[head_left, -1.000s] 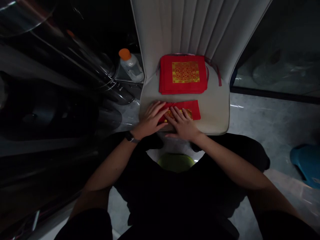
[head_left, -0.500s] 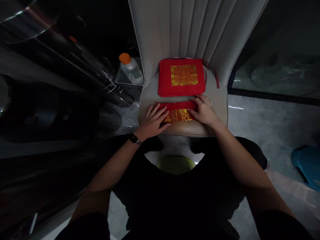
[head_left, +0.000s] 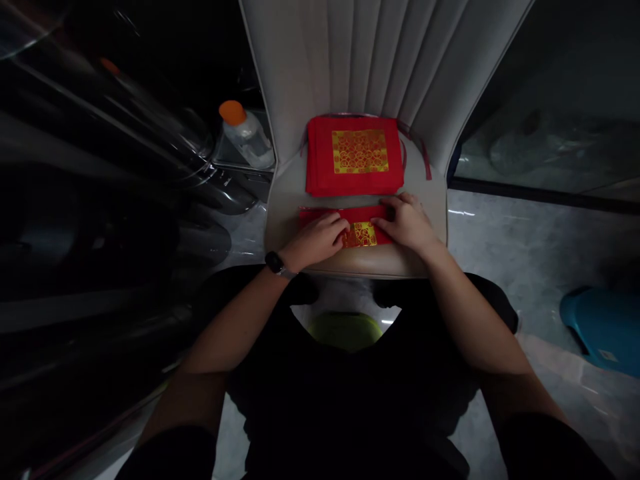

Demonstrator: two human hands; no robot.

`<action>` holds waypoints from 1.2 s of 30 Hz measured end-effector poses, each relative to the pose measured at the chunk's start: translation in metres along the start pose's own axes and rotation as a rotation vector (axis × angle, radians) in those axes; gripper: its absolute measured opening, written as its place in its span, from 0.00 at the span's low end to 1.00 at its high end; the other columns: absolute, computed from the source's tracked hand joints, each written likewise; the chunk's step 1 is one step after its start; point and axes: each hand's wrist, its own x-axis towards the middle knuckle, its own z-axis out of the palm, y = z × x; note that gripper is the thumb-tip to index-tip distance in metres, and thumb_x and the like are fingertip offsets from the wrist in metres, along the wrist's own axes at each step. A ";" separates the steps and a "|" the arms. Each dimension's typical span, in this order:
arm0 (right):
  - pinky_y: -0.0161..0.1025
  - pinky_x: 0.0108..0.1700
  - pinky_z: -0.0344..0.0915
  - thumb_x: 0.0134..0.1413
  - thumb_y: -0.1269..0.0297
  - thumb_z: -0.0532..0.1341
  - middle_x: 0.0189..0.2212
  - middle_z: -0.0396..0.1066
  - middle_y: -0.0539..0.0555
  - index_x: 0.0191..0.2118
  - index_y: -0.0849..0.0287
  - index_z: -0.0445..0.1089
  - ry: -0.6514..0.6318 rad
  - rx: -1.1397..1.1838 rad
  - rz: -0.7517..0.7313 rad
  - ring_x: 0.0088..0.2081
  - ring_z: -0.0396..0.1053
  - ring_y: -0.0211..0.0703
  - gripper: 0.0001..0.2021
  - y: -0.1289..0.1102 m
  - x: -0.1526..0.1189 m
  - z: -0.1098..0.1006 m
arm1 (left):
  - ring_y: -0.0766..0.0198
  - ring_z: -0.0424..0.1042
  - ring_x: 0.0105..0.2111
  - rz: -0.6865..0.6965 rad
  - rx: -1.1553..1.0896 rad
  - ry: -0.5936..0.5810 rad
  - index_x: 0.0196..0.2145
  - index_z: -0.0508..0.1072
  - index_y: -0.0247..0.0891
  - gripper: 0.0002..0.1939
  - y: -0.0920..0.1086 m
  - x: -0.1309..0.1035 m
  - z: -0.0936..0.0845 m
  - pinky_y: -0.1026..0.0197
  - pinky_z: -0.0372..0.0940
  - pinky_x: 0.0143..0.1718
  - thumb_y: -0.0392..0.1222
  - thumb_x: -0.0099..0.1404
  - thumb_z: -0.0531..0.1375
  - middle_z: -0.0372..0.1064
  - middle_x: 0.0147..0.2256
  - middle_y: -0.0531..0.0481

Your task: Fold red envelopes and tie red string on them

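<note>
On the front of the chair seat lies a folded red sheet (head_left: 365, 215) with a gold printed pattern; whether it is paper or cloth I cannot tell. My left hand (head_left: 320, 239) rests on its left part, fingers curled and close together at the gold print. My right hand (head_left: 409, 223) lies over the right end, thumb and fingers apart, the thumb touching the sheet beside the print. Behind them sits a stack of flat red pieces (head_left: 320, 157), the top one bearing a gold square. Thin dark red strips (head_left: 427, 161) stick out at its right.
The pale chair (head_left: 280, 197) has a ribbed backrest. To its left, a bottle (head_left: 253, 140) with an orange cap stands on a dark surface beside shiny dark cylinders. A blue object (head_left: 607, 330) is on the floor at right, and a green one (head_left: 345, 331) under the seat's front.
My left hand has gone from spread fingers to curled ones and moved right onto the gold print. My right hand stays at the sheet's right end. The view has shifted slightly.
</note>
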 end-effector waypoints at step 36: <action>0.33 0.17 0.61 0.52 0.45 0.77 0.23 0.74 0.44 0.44 0.51 0.67 -0.057 0.975 0.434 0.20 0.69 0.38 0.25 0.003 -0.002 -0.023 | 0.56 0.75 0.38 -0.006 -0.035 0.144 0.36 0.71 0.41 0.12 0.021 0.020 0.027 0.54 0.66 0.42 0.47 0.76 0.65 0.77 0.37 0.48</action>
